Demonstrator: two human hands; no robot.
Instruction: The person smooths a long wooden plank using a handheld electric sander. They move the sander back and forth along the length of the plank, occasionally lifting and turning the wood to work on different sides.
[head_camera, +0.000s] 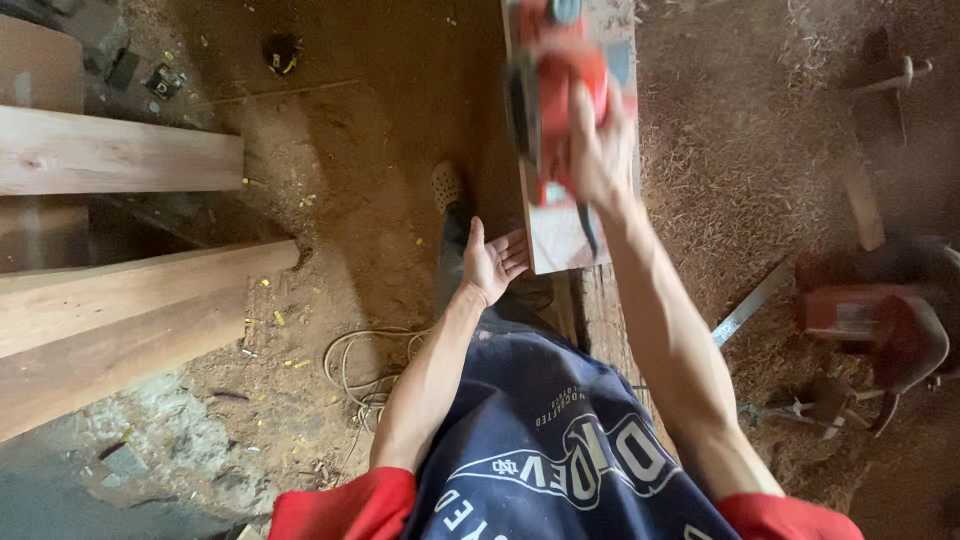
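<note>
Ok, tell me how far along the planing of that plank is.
Done: shavings heaped beside the plank point to earlier passes. In hand: the right hand grips the red planer on it; the left hand is open at its near end. Left: cannot tell, blurred.

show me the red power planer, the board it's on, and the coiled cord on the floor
red power planer (562, 95), head view, on its body.
board (562, 240), head view, near end face.
coiled cord (355, 365), head view, on the loops.
</note>
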